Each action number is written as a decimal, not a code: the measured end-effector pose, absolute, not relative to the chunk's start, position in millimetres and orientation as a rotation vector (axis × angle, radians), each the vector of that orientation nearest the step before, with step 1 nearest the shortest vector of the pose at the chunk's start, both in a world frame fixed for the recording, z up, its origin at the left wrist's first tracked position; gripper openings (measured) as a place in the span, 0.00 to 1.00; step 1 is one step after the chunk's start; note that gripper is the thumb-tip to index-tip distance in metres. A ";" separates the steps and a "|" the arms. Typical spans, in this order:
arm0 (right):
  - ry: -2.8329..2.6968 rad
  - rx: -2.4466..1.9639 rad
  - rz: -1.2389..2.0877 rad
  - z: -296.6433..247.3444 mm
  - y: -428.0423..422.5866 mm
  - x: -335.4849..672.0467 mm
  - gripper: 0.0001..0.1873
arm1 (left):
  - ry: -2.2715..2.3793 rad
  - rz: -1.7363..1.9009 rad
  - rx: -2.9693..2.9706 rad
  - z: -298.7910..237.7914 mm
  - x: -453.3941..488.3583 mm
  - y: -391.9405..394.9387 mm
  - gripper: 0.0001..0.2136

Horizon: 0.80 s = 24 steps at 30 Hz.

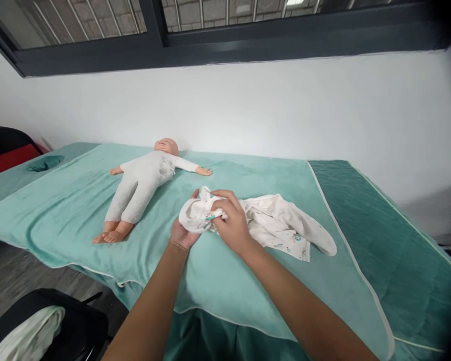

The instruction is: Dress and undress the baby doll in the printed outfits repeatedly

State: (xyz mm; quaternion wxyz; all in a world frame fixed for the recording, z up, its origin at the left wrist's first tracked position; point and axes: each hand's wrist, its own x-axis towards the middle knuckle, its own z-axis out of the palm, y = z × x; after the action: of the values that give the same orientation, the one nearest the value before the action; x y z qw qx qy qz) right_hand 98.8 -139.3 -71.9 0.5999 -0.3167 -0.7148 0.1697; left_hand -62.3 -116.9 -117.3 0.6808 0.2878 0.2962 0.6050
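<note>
Baby garment [266,213] bunched: left hand [181,234] loosely curled round one end, right hand [233,223] pinching cloth; baby doll [145,175] nearby on teal blanket [225,281].

Soft diffuse light; wall [225,108] bright, dimmer toward right edge; right corners black; wide-angle stretch.

In front of me is a bed [391,225] with a light green blanket [71,220] on it. A doll [145,178] and part of a white shirt [276,220] lie on the blanket.
</note>
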 end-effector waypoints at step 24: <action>-1.599 -2.084 -0.528 -145.9 -193.0 445.6 0.20 | 0.454 1.159 0.578 -107.5 -62.2 -110.0 0.15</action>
State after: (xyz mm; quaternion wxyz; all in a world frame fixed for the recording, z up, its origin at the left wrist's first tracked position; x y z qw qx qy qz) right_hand 445.6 -193.0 -145.9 0.2293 -0.7571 -0.5809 -0.1917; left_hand -62.2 -110.0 -107.5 0.7736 0.2667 0.2098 0.5352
